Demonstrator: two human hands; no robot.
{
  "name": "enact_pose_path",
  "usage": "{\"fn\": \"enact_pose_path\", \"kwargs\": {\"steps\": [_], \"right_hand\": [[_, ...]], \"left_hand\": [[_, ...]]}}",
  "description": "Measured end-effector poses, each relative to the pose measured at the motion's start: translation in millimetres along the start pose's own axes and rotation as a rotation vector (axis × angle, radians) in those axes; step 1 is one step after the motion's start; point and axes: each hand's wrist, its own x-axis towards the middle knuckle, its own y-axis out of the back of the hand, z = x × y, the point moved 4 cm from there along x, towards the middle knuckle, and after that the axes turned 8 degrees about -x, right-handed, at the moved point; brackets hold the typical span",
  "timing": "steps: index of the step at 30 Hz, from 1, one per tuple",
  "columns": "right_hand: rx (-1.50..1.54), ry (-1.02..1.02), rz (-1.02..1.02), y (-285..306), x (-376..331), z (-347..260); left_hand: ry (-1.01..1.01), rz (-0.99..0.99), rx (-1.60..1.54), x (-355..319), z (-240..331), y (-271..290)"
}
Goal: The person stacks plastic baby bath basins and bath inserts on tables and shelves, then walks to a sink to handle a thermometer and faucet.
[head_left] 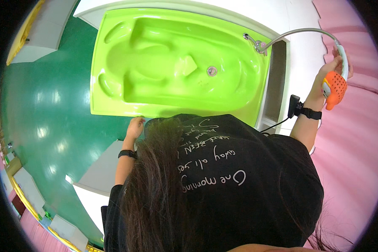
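Note:
My right hand (335,64) is raised at the right, beyond the tub's end. It is closed round the pale handle of a shower head (335,89), whose orange, dotted spray end hangs below the hand. A grey hose (306,30) arches from the handle to the metal tap (259,46). At the near rim of the bright green bathtub (97,84), by my body, my left hand (135,127) has its fingers curled in. A bit of blue shows at those fingertips, too small to name. On the tub's bottom lies a light green folded cloth or sponge (188,66), beside the drain (212,71).
White ledges (304,19) frame the tub at the back and right. Pink curtain cloth (353,138) hangs along the right side. A dark device (295,106) with a cable is strapped at my right wrist. A white cabinet (97,164) stands at the left on the green floor (50,122).

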Motion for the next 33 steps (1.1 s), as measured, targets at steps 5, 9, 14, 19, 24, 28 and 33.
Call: {"fn": "enact_pose_path", "kwargs": {"steps": [5, 9, 14, 19, 24, 28, 33], "right_hand": [[-0.101, -0.088, -0.265, -2, 3, 46], [0.085, -0.332, -0.413, -46, -48, 78], [0.057, -0.357, -0.435, -46, -79, 122], [0.08, -0.412, -0.605, -108, -175, 181], [-0.069, -0.312, -0.764, -126, -238, 248], [-0.183, -0.222, -0.835, -130, -256, 291], [-0.229, -0.731, -0.953, -129, -284, 282]], "left_hand": [[0.145, -0.038, 0.002, -16, -40, -16], [0.391, 0.039, -0.292, -55, -100, -35], [0.373, -0.107, -0.042, -31, -61, -39], [0.526, -0.118, -0.261, -89, -158, -51], [0.912, 0.221, -0.874, -120, -130, -46], [0.572, 0.169, -0.96, -120, -109, -44], [0.599, 0.067, 0.003, -113, -60, -45]]}}
